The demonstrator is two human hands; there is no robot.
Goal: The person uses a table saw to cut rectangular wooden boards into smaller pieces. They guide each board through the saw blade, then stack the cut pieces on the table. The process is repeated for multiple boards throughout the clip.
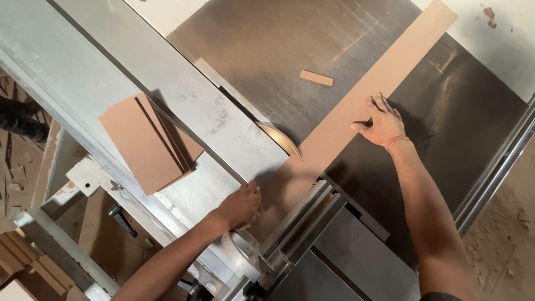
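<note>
A long brown fibreboard strip (345,117) lies diagonally across the steel saw table (290,50). My right hand (383,124) presses flat on the strip's right edge, fingers spread. My left hand (241,206) is curled against the strip's near end, beside the end of the sliding fence (184,106). The round saw blade (281,138) pokes up from the table right at the strip's left edge, between my two hands.
A stack of cut brown board pieces (147,142) rests on the sliding carriage at left. A small offcut (316,78) lies on the table beyond the blade. Rails (496,167) run along the right edge; sawdust covers the floor (510,234).
</note>
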